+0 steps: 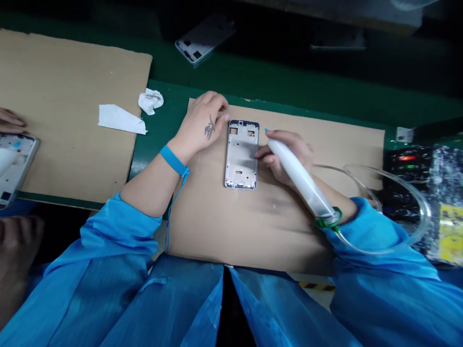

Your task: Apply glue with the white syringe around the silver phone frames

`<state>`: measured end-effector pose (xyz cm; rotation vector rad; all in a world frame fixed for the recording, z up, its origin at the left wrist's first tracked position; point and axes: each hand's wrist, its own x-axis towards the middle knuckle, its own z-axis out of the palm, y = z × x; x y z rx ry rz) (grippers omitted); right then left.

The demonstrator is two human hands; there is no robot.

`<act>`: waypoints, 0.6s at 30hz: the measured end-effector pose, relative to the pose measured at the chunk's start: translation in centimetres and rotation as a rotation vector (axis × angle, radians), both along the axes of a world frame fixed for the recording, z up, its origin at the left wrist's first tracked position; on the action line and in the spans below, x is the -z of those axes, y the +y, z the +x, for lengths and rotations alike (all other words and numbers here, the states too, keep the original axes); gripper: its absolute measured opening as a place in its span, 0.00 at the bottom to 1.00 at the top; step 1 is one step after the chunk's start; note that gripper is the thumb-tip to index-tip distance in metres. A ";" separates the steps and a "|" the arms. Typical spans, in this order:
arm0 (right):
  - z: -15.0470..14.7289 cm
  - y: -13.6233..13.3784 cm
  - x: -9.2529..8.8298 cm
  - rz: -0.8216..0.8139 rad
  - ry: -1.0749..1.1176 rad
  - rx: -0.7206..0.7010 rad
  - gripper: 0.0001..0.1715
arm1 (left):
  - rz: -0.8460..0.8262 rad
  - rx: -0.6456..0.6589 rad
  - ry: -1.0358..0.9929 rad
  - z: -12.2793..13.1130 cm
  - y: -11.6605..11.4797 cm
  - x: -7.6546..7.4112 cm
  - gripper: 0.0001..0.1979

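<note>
1. A silver phone frame point(242, 154) lies flat on a brown cardboard sheet point(235, 226), between both hands.
2. The left hand point(202, 126), a blue wrist strap point(174, 160) below it, has its fingers bunched together on the frame's top left corner.
3. The right hand point(289, 155) is wrapped around a white dispenser syringe point(301, 177); its fingertips touch the frame's right edge, and the syringe's tip sits just beside the top right corner.
4. A clear tube point(405, 241) loops from the syringe's rear end.
5. At far left, another person's hand point(10, 121) rests by a second frame point(14, 166).
</note>
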<state>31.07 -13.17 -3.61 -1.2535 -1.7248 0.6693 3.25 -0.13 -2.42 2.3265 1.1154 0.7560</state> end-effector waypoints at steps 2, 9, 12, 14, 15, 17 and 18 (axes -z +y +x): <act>-0.2 -0.2 -0.1 0.064 -0.060 -0.092 0.36 | 0.010 0.011 0.024 0.2 -0.1 -0.2 0.11; 0.6 3.2 -0.2 0.139 -0.229 0.167 0.31 | 0.054 0.020 0.082 0.2 -1.2 -1.5 0.07; 3.0 8.0 0.0 0.130 -0.270 0.319 0.29 | 0.056 0.032 0.103 0.3 -1.4 -1.6 0.07; 4.4 11.7 0.1 0.119 -0.281 0.323 0.27 | 0.060 0.034 0.116 0.3 -1.4 -1.6 0.07; 4.7 13.4 0.1 0.130 -0.281 0.331 0.26 | 0.063 0.033 0.121 0.3 -1.4 -1.6 0.06; 4.4 16.4 -0.2 0.162 -0.317 0.415 0.28 | 0.075 0.027 0.129 0.2 -1.3 -1.5 0.07; 3.6 17.5 -0.4 0.178 -0.339 0.447 0.29 | 0.081 0.025 0.130 0.1 -1.3 -1.5 0.07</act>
